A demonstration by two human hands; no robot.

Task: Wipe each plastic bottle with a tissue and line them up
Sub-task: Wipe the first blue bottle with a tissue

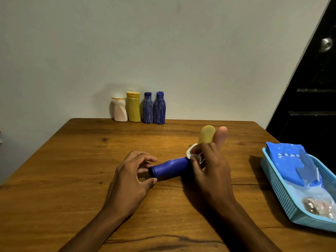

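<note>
- You are looking down at a wooden table (72, 179) set against a plain pale wall (163, 42).
- Your left hand (132, 177) is curled around the cap end of a dark blue bottle (169, 168), which lies on its side near the middle of the table. Thumb and fingers pinch that end.
- Your right hand (209, 164) covers the other end of the same bottle. Its fingers press a small wad of white tissue (190, 151) against the bottle's surface.
- Just beyond your right hand lie a yellow bottle (206, 136) and a pale pink bottle (221, 135), side by side, their rounded ends pointing away from you. Your hand hides their near ends, so you cannot tell whether it touches them.
- At the far edge of the table, against the wall, four bottles stand upright in a close row. From left to right: a white bottle (120, 110), a taller yellow bottle (133, 107), and two blue bottles with pale vertical streaks (148, 108) (159, 108).
- On your right, at the table's edge, sits a light blue perforated basket (278, 193). Inside it lies a blue plastic tissue packet (291, 160), and at the near end something brownish and crumpled, too unclear to name.
- A dark door or panel (312, 88) fills the upper right corner.
</note>
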